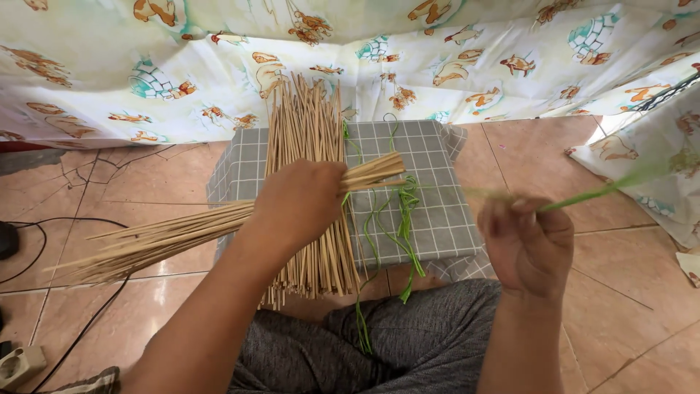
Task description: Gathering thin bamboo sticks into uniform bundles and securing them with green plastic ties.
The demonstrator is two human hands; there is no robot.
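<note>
My left hand (299,204) grips a bundle of thin tan sticks (168,237) that points left and right across my lap. Under it lies a bigger pile of the same sticks (306,131) on a grey checked cloth (430,190). My right hand (529,244) is raised to the right and pinches a green string (598,191) that runs up to the right and back toward the bundle. More green strings (401,219) lie loose on the cloth.
A patterned sheet (364,51) hangs along the back and at the right. Tan floor tiles (620,292) surround the cloth. Black cables (65,219) and a white power socket (18,365) lie at the left. My grey-clad legs (394,343) sit below.
</note>
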